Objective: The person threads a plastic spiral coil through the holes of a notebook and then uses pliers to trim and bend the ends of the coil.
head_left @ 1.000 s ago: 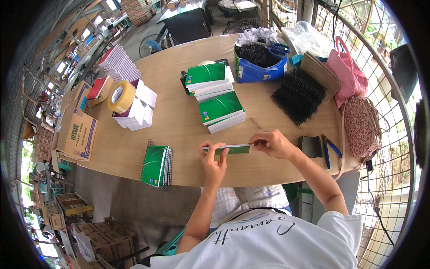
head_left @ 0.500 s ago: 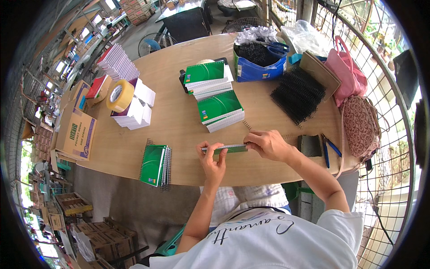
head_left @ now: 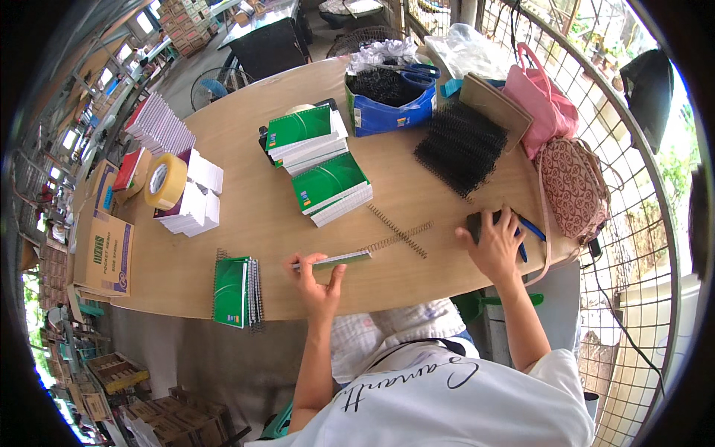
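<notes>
My left hand (head_left: 318, 293) pinches a thin notebook (head_left: 337, 261) edge-on near the table's front edge, thumb below and fingers above it. Just past its right end lie two thin, bronze-coloured binding coils (head_left: 399, 233), crossed over each other. My right hand (head_left: 494, 249) is spread palm down over a dark block (head_left: 474, 221), fingers apart and touching its top. The hand hides most of the block. Blue-handled pliers (head_left: 531, 229) lie right beside those fingers. A small stack of green spiral notebooks (head_left: 232, 290) sits to the left of my left hand.
Green-covered pads (head_left: 328, 182) are piled mid-table. Behind them stands a blue box (head_left: 395, 112) of black coils with scissors on top. More black coils (head_left: 462, 145), a pink bag (head_left: 542, 108) and a patterned bag (head_left: 570, 186) line the right. Tape (head_left: 165, 181) rests on pads at left.
My right hand has let go of the notebook and moved right onto the dark block. The left hand still holds the notebook. The view has shifted, and the crossed coils now show fully.
</notes>
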The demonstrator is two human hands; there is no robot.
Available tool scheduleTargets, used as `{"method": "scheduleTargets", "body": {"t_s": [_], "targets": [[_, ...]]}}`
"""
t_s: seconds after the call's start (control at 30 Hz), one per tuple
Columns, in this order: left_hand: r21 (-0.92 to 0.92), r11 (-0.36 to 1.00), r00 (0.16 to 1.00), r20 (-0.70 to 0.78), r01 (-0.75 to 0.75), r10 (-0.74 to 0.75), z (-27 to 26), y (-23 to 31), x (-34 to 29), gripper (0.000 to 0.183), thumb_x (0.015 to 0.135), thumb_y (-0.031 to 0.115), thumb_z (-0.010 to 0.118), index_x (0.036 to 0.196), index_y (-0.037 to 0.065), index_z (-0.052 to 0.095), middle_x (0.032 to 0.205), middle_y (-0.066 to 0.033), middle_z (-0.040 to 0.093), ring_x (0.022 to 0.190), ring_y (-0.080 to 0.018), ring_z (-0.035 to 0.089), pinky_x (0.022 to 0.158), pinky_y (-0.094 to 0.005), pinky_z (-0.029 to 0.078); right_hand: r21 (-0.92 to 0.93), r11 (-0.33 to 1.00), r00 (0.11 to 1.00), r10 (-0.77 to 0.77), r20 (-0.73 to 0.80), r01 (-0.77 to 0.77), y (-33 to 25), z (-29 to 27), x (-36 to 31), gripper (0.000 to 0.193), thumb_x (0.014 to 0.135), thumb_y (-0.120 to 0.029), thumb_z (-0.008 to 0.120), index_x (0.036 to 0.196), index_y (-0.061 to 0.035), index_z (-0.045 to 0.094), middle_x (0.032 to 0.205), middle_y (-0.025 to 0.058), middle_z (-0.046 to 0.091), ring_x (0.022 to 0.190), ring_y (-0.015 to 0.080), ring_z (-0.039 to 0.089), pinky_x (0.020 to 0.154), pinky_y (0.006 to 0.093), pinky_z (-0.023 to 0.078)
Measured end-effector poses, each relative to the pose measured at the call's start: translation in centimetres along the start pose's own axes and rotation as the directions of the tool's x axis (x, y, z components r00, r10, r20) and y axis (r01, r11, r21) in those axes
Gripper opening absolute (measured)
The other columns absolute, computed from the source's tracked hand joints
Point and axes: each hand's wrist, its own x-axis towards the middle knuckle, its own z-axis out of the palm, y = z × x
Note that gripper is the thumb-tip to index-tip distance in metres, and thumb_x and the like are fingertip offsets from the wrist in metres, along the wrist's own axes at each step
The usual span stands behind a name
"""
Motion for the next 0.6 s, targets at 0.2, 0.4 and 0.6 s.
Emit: {"method": "scheduleTargets", "body": {"t_s": [0.2, 0.4, 0.6], "targets": [[-0.005, 1.000, 1.000, 0.020, 0.024, -0.024, 0.0, 0.2, 0.6, 0.042, 0.072, 0.029, 0.085, 0.095, 0.006, 0.057, 0.094, -0.0084, 0.057, 0.104, -0.0317, 0.042, 0.087, -0.0470, 0.038, 0.136, 0.989, 0.939, -0.106, 0.326, 0.064, 3.4, -3.4, 1.0, 0.085, 0.086, -0.067, 0.053, 0.152, -0.0209, 0.026, 0.154, 0.0309, 0.015, 0.130, 0.0503, 0.040, 0.093, 0.0601, 0.045], [-0.032, 0.999, 0.999, 0.042, 0.025, -0.024, -0.6, 0.3, 0.4, 0.042, 0.073, 0.030, 0.084, 0.095, 0.006, 0.057, 0.093, -0.0088, 0.057, 0.103, -0.0314, 0.043, 0.086, -0.0466, 0.039, -0.019, 0.738, 0.680, -0.611, 0.406, 0.674, 5.9, -7.7, 4.2, 0.109, 0.064, -0.023, 0.084, 0.153, -0.0325, 0.022, 0.160, 0.0181, 0.007, 0.143, 0.0414, 0.026, 0.113, 0.0502, 0.030], [-0.045, 0.998, 0.996, 0.081, 0.034, -0.030, -0.8, 0.3, 0.6, 0.047, 0.071, 0.036, 0.084, 0.095, 0.006, 0.057, 0.093, -0.0086, 0.056, 0.103, -0.0308, 0.043, 0.085, -0.0460, 0.039, 0.076, 0.553, 0.445, -0.737, 0.509, 0.830, 7.6, -4.9, 5.7, 0.114, 0.054, -0.014, 0.086, 0.152, -0.0257, 0.028, 0.160, 0.0118, 0.014, 0.141, 0.0367, 0.028, 0.112, 0.0500, 0.034]]}}
